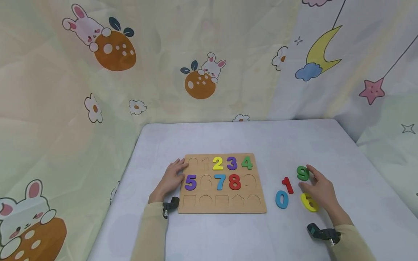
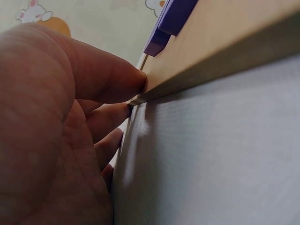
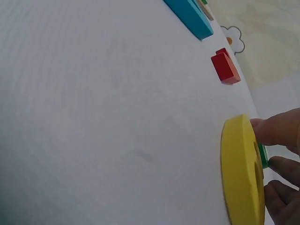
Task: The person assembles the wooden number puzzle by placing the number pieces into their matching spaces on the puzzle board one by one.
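Observation:
A wooden number puzzle board (image 1: 222,208) lies on the table. My left hand (image 1: 170,179) holds its left edge, with the thumb (image 2: 110,70) on the edge of the top face and the other fingers along the side. Over at the right, my right hand (image 1: 321,188) has thumb and index finger around a green number 9 (image 1: 303,173), which lies at the fingertips. A yellow number 6 (image 1: 309,203) lies just under that hand and partly hides the 9 in the right wrist view. Left of it are a red number 1 (image 1: 287,185) and a blue number 0 (image 1: 282,199).
Several coloured numbers sit in the board, among them a purple 5 (image 1: 191,182), a light blue 7 (image 1: 220,181) and a red 8 (image 1: 234,182). Outlined recesses show in all three rows. A white cloth covers the table (image 1: 228,235); a printed curtain (image 1: 163,72) hangs behind.

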`<state>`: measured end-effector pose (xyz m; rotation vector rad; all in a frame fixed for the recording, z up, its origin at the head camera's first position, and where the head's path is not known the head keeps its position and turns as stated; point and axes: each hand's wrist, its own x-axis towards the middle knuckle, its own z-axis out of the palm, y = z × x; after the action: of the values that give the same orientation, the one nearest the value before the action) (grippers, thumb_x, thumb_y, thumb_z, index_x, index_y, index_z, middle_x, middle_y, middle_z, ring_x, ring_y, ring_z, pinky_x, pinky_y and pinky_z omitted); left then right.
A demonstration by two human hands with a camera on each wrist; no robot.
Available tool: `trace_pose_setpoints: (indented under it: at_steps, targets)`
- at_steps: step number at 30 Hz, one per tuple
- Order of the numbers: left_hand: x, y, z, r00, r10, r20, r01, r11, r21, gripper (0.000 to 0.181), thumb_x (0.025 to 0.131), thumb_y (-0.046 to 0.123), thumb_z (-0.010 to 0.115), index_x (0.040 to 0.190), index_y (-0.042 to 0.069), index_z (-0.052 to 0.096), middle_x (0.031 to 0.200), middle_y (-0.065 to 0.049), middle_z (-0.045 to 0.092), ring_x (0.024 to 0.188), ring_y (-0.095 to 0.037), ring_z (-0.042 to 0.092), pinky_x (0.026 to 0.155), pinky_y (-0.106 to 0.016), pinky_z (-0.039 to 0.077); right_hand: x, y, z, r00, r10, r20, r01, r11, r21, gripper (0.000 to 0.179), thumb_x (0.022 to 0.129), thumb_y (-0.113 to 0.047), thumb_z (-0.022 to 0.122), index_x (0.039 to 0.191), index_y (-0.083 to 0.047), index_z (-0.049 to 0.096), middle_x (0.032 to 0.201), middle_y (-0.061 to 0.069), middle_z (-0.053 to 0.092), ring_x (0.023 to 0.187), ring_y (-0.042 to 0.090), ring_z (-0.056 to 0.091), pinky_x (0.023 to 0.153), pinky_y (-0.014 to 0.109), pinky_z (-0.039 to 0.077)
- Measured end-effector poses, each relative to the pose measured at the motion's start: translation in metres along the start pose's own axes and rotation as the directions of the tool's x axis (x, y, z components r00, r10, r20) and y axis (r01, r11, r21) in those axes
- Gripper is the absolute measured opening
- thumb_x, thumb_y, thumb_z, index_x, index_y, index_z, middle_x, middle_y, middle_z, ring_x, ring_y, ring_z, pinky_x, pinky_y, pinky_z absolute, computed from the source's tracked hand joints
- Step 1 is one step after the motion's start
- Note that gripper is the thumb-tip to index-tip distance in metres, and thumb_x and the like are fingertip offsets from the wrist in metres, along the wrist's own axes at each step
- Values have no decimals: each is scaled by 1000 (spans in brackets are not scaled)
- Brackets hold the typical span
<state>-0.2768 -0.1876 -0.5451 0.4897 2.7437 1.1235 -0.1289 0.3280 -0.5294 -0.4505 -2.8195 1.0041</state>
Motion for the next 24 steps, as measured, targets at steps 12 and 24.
trace_pose_setpoints:
  at_steps: [12, 24]
  targets:
    - [0, 1, -1, 1000, -10, -3, 10, 1000, 0, 49, 89, 6, 56, 138, 7, 55, 157, -5, 35, 150, -24, 16, 124, -41, 2, 10, 5, -2, 999, -31, 27, 32, 997, -65, 79, 91, -25, 64, 153, -1, 22, 147, 36, 32, 129, 57, 33, 99, 71, 36]
    - [-1, -1, 0, 1000, -19, -3, 19, 1000, -21, 48, 90, 6, 57, 138, 8, 55, 157, -6, 34, 149, -27, 16, 123, -46, 2, 12, 1, 1, 1000, -27, 6, 27, 994, -103, 73, 90, -19, 66, 150, 0, 29, 139, 34, 43, 124, 55, 40, 98, 68, 41]
